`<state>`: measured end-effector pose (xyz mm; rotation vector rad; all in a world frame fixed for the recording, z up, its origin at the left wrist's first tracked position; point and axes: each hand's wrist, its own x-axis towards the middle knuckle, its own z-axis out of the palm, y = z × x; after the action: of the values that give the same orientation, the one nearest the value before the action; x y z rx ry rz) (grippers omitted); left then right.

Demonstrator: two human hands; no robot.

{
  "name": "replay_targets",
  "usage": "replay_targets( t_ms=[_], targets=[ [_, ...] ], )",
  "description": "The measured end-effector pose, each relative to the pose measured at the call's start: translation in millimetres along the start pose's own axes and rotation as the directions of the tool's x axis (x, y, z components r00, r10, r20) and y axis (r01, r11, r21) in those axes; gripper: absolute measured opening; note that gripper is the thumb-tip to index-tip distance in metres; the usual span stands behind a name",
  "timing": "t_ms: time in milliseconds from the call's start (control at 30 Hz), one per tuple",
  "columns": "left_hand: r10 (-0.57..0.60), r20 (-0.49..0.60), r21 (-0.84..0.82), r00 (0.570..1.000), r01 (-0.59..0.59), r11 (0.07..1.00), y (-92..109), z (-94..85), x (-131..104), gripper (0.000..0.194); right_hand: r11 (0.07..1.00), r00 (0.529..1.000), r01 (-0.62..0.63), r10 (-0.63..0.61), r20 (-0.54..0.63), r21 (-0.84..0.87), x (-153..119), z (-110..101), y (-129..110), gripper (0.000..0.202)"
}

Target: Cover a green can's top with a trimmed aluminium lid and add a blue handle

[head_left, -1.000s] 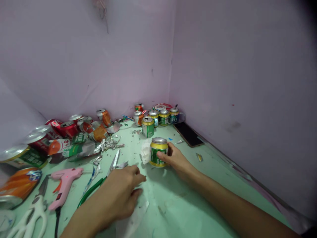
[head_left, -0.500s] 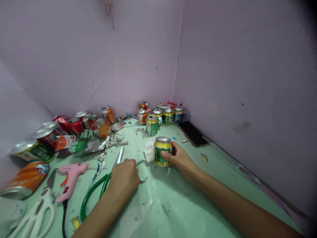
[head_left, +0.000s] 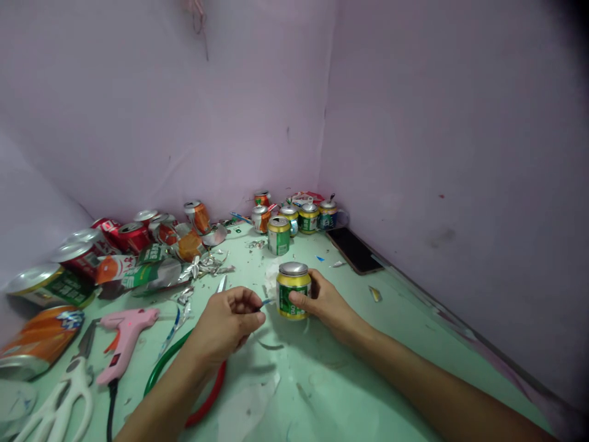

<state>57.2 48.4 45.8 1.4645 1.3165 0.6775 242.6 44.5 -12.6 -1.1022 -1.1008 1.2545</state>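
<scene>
My right hand (head_left: 322, 301) is wrapped round a short green and yellow can (head_left: 293, 291) with a silver top, held upright over the table. To its left, my left hand (head_left: 237, 316) pinches a small thin dark-blue strip (head_left: 264, 302) between thumb and fingers, its tip pointing at the can. Under my left wrist lie scissors with green and red handles (head_left: 216, 393); their blades (head_left: 222, 283) show beyond the hand. White crumpled paper (head_left: 271, 276) sits behind the can.
A pink glue gun (head_left: 126, 337) and white scissors (head_left: 69, 390) lie at the left. Cans and cut metal (head_left: 156, 276) crowd the back left. Small cans (head_left: 278, 236) stand at the back. A phone (head_left: 354, 250) rests near the right wall.
My left hand has risen off the scissors and turned, and now shows a thin strip in its pinch. The can in my right hand has shifted slightly left and nearer in view.
</scene>
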Motion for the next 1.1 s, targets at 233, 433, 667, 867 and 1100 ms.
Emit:
replay_targets(
  t_ms=[233,433,667,867,1100],
  targets=[
    [-0.034,0.034,-0.285,0.999,0.042,0.958,6.2,-1.8,-5.4,0.037,0.999,0.999,0.033,-0.033,0.005,-0.042,1.0,-0.6,0.7,0.057],
    [-0.099,0.018,-0.365,0.995,0.099,0.926,9.1,4.9,-11.3,0.018,0.988,0.996,0.092,-0.090,0.021,-0.122,-0.3,0.4,-0.9,0.059],
    [-0.066,-0.010,-0.259,0.998,0.061,0.964,11.4,6.0,-15.7,0.016,0.987,0.995,0.098,-0.094,0.037,-0.124,-1.3,2.0,-1.1,0.058],
    [-0.111,0.031,-0.325,0.993,0.115,0.939,11.9,5.9,-14.3,0.018,0.989,0.995,0.092,-0.088,0.042,-0.111,-0.3,1.5,1.8,0.058],
    [-0.098,0.076,-0.330,0.992,0.118,0.937,7.7,5.7,-11.8,0.017,0.988,0.994,0.099,-0.094,0.048,-0.122,-0.6,-0.4,1.1,0.060]
  ],
)
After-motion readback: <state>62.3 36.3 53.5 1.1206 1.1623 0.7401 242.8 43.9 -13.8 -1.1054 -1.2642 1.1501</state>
